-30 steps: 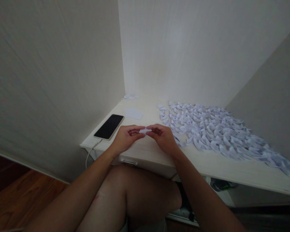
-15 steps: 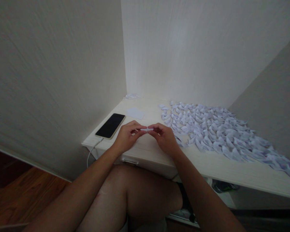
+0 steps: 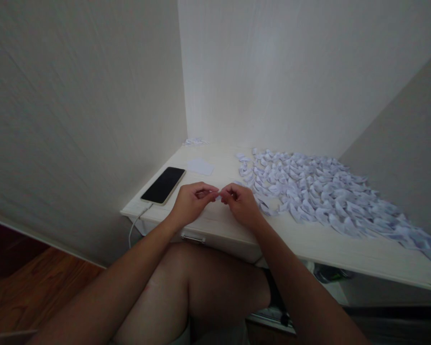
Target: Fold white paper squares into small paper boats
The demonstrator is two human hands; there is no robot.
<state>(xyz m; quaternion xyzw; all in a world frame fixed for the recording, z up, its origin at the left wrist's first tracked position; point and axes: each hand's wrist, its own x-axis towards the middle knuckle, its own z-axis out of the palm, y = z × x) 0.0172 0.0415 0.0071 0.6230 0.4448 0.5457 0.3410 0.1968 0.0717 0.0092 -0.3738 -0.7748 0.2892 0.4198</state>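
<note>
My left hand point(image 3: 193, 202) and my right hand point(image 3: 242, 201) meet fingertip to fingertip above the front of the white desk point(image 3: 204, 221). Both are closed in a pinch on a small folded piece of paper point(image 3: 218, 198). Only a sliver of white shows between the fingers; the rest of it is hidden. To the right of my right hand spreads a large heap of folded white paper pieces point(image 3: 309, 187). Beyond my left hand a few flat white paper sheets point(image 3: 200, 166) lie on the desk.
A black-screened phone point(image 3: 164, 185) lies at the desk's left, its white charging cable point(image 3: 131, 235) hanging over the edge. Thin paper scraps point(image 3: 195, 142) sit in the far corner. Walls close in the back and left. A drawer handle point(image 3: 193, 238) is below the desktop, above my legs.
The white strip that showed between my fingertips is now mostly covered by them. My right fingers have curled more and tilted in toward the left. The heap and phone stay in place.
</note>
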